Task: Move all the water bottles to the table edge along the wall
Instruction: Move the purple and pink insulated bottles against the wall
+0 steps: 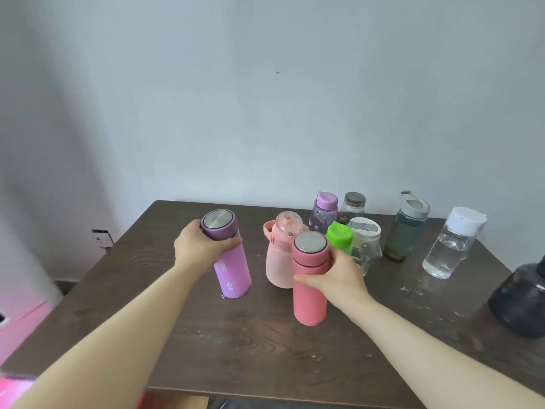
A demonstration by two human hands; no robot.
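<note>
My left hand [197,246] grips the upper part of a purple flask [231,273] with a steel cap, standing left of centre on the dark wooden table [236,349]. My right hand [333,278] grips a pink flask [309,293] with a steel cap near the middle. Behind them stands a pale pink jug bottle [278,261]. A green-capped bottle [339,239] and a white-lidded clear bottle [364,246] are partly hidden by my right hand. Near the wall stand a small lilac bottle [323,212] and a glass jar [352,206].
A teal-tinted bottle [405,228] and a clear bottle with a white cap [452,246] stand at the right. A dark grey bottle [519,302] sits at the right edge of view. The grey wall [265,98] runs along the table's far edge.
</note>
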